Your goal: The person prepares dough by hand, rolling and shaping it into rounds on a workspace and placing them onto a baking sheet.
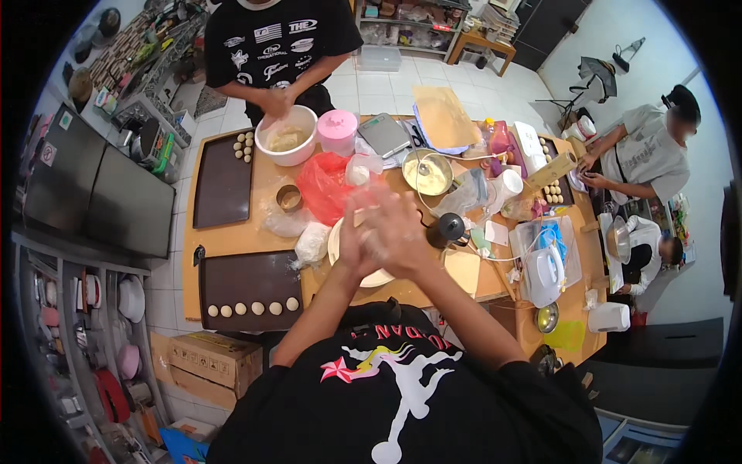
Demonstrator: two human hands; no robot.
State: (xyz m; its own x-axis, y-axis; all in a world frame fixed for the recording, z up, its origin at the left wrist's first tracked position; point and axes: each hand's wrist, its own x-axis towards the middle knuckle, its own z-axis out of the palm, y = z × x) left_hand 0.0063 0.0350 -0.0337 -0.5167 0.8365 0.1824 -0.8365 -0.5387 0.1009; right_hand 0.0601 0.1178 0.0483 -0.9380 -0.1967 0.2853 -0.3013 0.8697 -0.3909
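My left hand (355, 240) and my right hand (394, 228) are pressed together above a pale round vessel (371, 278), their fingers smeared by motion; whatever is between them is hidden. Just left of the vessel lies a floury white bag (311, 246). Behind my hands are a red plastic bag (317, 185) and a metal bowl of pale creamy mixture (427, 176), and a black cylindrical container (448, 230) stands to their right. At the near left, a dark baking tray (247, 274) holds a row of several dough balls (257, 308).
Across the table, a person (282, 46) has hands in a white bowl (274, 155) beside another tray (219, 182). Two people (641, 158) work at the right. A white mixer (545, 274) with cables sits near the table's right end. A cardboard box (216, 363) stands on the floor.
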